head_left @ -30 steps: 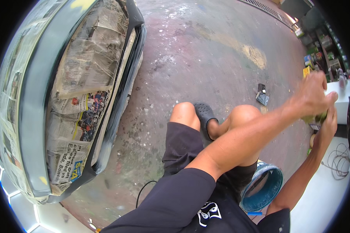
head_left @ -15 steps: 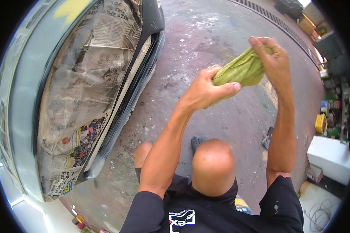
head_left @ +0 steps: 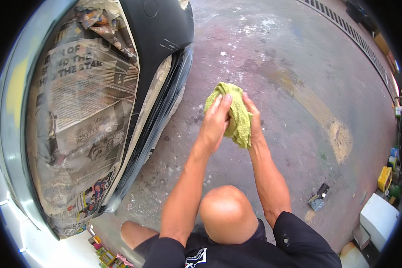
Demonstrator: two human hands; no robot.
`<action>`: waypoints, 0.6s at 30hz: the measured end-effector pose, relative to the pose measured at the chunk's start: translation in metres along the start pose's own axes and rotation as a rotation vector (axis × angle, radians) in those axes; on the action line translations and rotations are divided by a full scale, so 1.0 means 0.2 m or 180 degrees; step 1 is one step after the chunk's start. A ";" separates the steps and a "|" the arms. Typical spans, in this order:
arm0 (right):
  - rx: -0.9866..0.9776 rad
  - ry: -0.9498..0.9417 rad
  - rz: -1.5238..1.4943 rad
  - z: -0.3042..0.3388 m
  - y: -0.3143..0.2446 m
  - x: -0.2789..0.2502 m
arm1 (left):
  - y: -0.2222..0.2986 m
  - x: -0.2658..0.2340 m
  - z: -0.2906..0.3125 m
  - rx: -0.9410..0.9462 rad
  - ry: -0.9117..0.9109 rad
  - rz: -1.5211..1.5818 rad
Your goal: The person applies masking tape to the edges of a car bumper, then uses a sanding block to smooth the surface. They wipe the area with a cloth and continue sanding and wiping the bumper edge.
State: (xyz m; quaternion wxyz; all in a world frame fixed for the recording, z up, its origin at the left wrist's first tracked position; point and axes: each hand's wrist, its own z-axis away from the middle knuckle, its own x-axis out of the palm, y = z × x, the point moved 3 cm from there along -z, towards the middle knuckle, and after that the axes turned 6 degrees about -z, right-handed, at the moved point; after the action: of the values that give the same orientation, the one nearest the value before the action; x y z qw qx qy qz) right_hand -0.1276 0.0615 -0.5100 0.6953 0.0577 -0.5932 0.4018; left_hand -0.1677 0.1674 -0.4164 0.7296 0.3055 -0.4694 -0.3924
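Note:
A yellow-green cloth (head_left: 237, 117) is bunched between my two hands, out in front of my raised knee. From its left side my left hand (head_left: 215, 121) closes on it, fingers pointing away from me. On the other side my right hand (head_left: 253, 117) grips the cloth, its fingers partly behind the folds. To the left stands a car body (head_left: 20, 120), its window opening covered with newspaper (head_left: 82, 102). Black trim (head_left: 161, 27) runs along the car's near side. Both hands are apart from the car.
Stained concrete floor (head_left: 272, 53) stretches ahead, with a drain grate (head_left: 339, 27) at far right. A small blue-and-black object (head_left: 318, 198) lies to my right. Beyond it are a white box (head_left: 379, 219) and a yellow container (head_left: 385, 178). Small colourful boxes (head_left: 107, 257) sit at lower left.
My hands have come together and moved left, the right one most. The cloth, stretched between them before, is now bunched up. The view has shifted, showing more floor on the right.

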 end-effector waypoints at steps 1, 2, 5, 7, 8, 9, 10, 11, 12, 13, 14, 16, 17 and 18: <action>-0.0025 0.0135 -0.0447 -0.10 0.04 0.01 | 0.02 0.01 0.05 0.0500 0.0269 -0.0519; -0.0082 0.0374 -0.0509 -0.17 0.07 0.12 | 0.04 -0.01 0.14 0.1015 0.0588 -0.1059; -0.0589 0.0412 0.0282 -0.37 0.01 0.41 | 0.02 -0.23 0.44 0.1606 0.1353 -0.2434; -0.1014 0.0198 0.1043 -0.51 -0.02 0.62 | -0.04 -0.36 0.67 0.1097 0.1655 -0.2115; -0.1121 0.0088 0.1426 -0.56 -0.05 0.72 | -0.10 -0.44 0.76 0.0865 0.1751 -0.2228; -0.1594 -0.0034 0.1820 -0.64 -0.02 0.77 | -0.18 -0.53 0.85 0.0633 0.1841 -0.2346; -0.2038 -0.0179 0.2192 -0.74 0.06 0.83 | -0.24 -0.60 0.95 0.0425 0.1963 -0.2308; -0.2496 -0.0337 0.2568 -0.81 0.11 0.87 | -0.29 -0.66 1.03 0.0229 0.2076 -0.2258; -0.2629 -0.0253 0.2768 -0.87 0.17 0.87 | -0.33 -0.68 1.11 0.0149 0.2196 -0.2182; -0.2774 -0.0151 0.2980 -0.91 0.20 0.84 | -0.37 -0.70 1.17 0.0065 0.2291 -0.2102; -0.2909 -0.0078 0.3178 -0.94 0.24 0.86 | -0.40 -0.72 1.24 -0.0010 0.2416 -0.2019; -0.2645 0.0271 0.3152 -1.04 0.24 0.81 | -0.45 -0.72 1.31 -0.0072 0.2499 -0.1998; -0.2413 0.0432 0.3162 -1.09 0.23 0.77 | -0.47 -0.71 1.35 -0.0120 0.2548 -0.1993; -0.2187 0.0597 0.3173 -1.14 0.23 0.72 | -0.50 -0.71 1.40 -0.0166 0.2517 -0.1974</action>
State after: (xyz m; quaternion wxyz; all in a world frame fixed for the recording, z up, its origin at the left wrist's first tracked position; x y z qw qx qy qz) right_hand 0.0177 0.2896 -0.4694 0.4517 -0.4897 -0.5807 0.4678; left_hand -0.4903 0.2175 -0.4567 0.7081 0.5376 -0.0342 -0.4565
